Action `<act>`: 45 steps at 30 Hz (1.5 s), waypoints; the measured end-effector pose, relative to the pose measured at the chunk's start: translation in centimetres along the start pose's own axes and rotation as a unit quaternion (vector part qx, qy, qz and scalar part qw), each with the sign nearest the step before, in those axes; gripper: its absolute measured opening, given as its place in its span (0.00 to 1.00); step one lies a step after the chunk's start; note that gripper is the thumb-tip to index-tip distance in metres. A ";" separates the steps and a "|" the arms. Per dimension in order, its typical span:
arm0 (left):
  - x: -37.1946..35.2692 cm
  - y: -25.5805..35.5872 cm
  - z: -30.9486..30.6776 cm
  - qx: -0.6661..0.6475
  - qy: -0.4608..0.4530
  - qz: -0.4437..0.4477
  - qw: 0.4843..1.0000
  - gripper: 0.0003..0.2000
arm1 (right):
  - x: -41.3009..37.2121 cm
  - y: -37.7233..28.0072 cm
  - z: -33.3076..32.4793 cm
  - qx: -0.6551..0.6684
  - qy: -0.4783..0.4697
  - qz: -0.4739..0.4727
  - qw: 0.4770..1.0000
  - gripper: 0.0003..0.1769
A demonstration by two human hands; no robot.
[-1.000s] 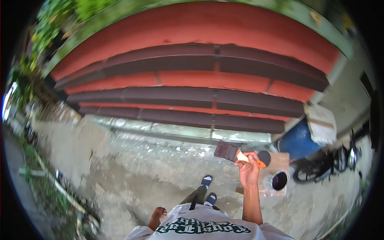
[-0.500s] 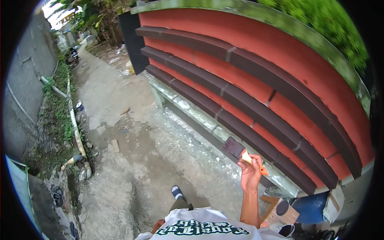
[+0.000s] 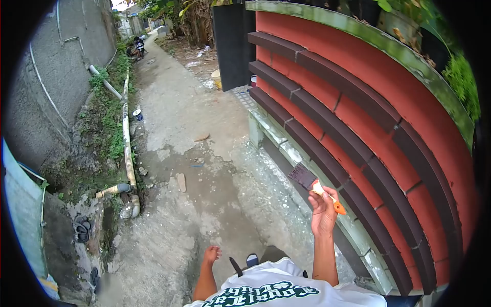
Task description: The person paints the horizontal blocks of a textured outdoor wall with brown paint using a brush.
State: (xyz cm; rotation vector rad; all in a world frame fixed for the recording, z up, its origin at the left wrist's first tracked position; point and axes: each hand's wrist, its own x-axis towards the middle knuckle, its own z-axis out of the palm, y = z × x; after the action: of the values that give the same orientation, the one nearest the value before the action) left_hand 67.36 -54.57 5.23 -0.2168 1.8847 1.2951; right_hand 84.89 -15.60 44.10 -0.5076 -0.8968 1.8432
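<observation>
My right hand [image 3: 324,209] is closed round the pale and orange handle of a paintbrush [image 3: 304,177]. Its wide bristles, coated dark brown, point up and to the left. The brush is held up in front of the red wall [image 3: 429,97], which has dark brown raised bands [image 3: 335,117] along it. From this angle the bristles appear apart from the wall. Low in front of my white shirt hangs my left hand [image 3: 211,254], its fingers loosely curled with nothing visible in them.
A pale ledge [image 3: 286,140] runs along the foot of the wall. The concrete path [image 3: 179,97] leads away past a dark gate panel [image 3: 233,48] to a parked motorbike [image 3: 139,47]. Pipes [image 3: 127,148] and weeds line the left side, with sandals [image 3: 82,228] lower down.
My view has turned left, so the wall and path sit farther right. My left hand has come into fuller view. The brush stays in my right hand; the boxes at lower right are gone from view.
</observation>
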 end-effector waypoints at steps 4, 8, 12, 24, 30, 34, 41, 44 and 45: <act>1.7 0.3 0.1 -0.019 -0.028 -0.070 0.997 0.13 | 5.1 3.7 4.0 0.003 -0.015 -0.001 1.000 0.13; 4.6 1.6 -1.5 -0.023 -0.025 -0.127 0.991 0.15 | 11.6 7.7 7.0 0.023 -0.019 -0.021 0.999 0.13; 10.0 5.1 -4.9 -0.040 0.016 -0.157 0.987 0.14 | 19.4 11.3 10.0 0.016 -0.016 -0.062 0.998 0.15; 25.5 19.9 -12.5 -0.071 0.036 -0.197 0.977 0.10 | 39.9 18.6 23.1 0.069 0.001 -0.120 0.990 0.14; 36.9 24.3 -14.7 0.433 -0.112 0.146 0.882 0.21 | 48.0 17.5 28.1 -0.006 0.047 -0.233 0.971 0.11; 44.7 32.3 -18.2 0.449 -0.167 0.146 0.866 0.22 | 54.2 14.8 31.2 -0.066 0.069 -0.304 0.948 0.13; 65.7 50.3 -22.2 0.025 -0.212 -0.178 0.961 0.15 | 61.5 11.9 36.8 -0.185 0.160 -0.419 0.874 0.12; 69.3 57.6 -21.3 0.114 -0.103 -0.055 0.987 0.14 | 62.9 12.9 37.4 -0.247 0.204 -0.452 0.833 0.12; 70.2 59.9 -21.0 0.116 -0.108 -0.038 0.987 0.14 | 63.3 13.2 37.4 -0.270 0.218 -0.462 0.816 0.11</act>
State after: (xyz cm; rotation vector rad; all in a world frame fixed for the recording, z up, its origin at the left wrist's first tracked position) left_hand -22.19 -24.40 0.67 -0.0252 1.8047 0.9945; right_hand 24.48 25.03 60.82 -0.6471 -1.0732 0.5338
